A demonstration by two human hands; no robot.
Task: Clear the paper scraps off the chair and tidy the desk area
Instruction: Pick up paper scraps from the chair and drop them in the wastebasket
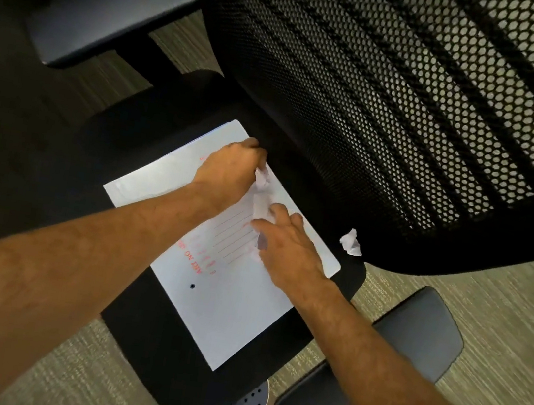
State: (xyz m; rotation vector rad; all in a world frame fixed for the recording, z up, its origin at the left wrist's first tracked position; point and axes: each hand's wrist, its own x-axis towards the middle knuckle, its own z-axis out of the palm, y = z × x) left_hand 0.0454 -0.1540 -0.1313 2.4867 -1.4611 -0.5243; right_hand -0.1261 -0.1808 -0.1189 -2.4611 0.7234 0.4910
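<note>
The left hand (229, 169) has its grip closed around a crumpled paper scrap (262, 178), which sticks out just to the right of the curled fingers. A second, longer scrap (262, 207) lies between the 2 hands; its long axis runs from the left grip down toward the right hand (287, 243), and its lower end touches the right fingertips (263, 228). The right grip is spread, fingers apart and lying flat over this scrap and the sheet under it, not clamped on anything I can see.

Both hands rest over a white sheet (226, 303) with red printed text, which lies on the black chair seat (149, 334). The long axis of the sheet goes diagonally, from the far left corner near the left grip to the near corner below the right forearm.

1 more crumpled scrap (351, 242) lies on the seat well to the right of the right grip, apart from it, close under the mesh backrest (395, 100).
</note>
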